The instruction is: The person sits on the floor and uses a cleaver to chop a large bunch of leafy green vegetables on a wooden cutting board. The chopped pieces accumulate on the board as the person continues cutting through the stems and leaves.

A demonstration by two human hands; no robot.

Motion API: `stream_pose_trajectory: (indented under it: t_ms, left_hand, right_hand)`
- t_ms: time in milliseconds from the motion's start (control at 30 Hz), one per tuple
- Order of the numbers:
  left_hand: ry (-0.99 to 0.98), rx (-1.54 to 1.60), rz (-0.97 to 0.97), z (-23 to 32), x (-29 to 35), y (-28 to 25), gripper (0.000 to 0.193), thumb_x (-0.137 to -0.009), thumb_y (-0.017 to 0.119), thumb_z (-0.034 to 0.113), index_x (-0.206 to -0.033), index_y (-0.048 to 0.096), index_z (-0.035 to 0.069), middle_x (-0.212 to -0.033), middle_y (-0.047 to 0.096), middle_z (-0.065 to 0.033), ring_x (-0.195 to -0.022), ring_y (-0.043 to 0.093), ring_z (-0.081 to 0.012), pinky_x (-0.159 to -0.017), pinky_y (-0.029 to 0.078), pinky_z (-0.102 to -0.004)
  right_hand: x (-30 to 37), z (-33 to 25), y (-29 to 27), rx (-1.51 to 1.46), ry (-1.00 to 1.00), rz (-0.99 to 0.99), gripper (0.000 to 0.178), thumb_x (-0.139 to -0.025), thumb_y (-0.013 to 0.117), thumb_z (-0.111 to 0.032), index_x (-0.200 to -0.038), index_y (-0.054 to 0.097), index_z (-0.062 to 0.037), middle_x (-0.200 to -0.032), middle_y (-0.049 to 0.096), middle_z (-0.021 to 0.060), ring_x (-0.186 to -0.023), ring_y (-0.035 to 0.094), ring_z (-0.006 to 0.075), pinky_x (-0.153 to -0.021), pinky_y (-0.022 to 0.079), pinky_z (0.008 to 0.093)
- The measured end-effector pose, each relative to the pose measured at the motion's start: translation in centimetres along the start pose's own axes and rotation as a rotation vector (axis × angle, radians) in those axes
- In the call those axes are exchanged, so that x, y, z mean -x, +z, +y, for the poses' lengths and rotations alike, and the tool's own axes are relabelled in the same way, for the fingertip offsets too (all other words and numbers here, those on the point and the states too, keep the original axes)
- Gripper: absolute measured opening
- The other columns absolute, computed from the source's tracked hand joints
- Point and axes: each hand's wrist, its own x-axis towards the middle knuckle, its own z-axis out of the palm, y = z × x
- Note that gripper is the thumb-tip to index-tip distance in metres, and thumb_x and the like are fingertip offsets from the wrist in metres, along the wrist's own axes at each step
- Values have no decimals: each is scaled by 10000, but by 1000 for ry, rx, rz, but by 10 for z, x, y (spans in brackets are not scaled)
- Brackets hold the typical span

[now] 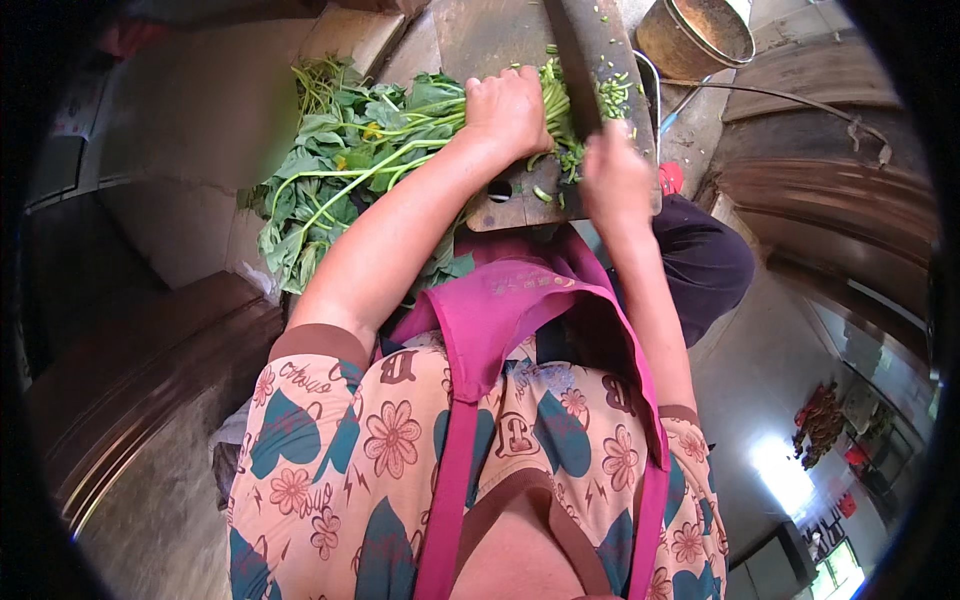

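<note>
limp, broad-leaved greens (310, 190) with slim, smooth stems (435, 112) spread at left, reaching onto a worn wooden board (495, 38); the left grip (507, 112) curls closed over the stems; a long, dark, flat knife (573, 68) is wrapped in the blurred right grip (615, 175), near short cut pieces (612, 95); farther right, a round, rust-stained bucket (668, 45).

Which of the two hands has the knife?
The right hand, closed around the near end of the knife; the left hand instead holds green stems on the cutting board.
</note>
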Motion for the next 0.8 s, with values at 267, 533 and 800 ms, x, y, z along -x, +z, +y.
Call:
stream_pose_trajectory:
  t_ms: [267,533,800]
  left_hand:
    - [360,-60,175,-7,57,10,1395,-360,859,561,-1453,195,5,-1315,384,-203,-1230,372,-355,-1061,261,-481]
    - [231,2,211,-17,25,12,1078,-494,861,482,-1337,372,22,-1122,558,-157,-1049,547,-313,-918,424,-410]
    - [120,4,130,-11,14,5,819,-578,831,408,-1187,460,7,-1051,595,-191,-1005,593,-335,-876,464,-419]
  right_hand:
    - [5,2,6,50,61,-97,170,-889,538,-164,-947,455,-28,-773,627,241,-693,627,427,-604,506,515]
    - [-2,1,-47,-326,30,41,291,-848,625,-113,-1090,516,5,-912,636,265,-847,614,452,-716,489,466]
    - [10,-15,-48,-627,73,345,233,-911,602,-119,-1070,468,-14,-720,595,122,-600,600,264,-563,472,369]
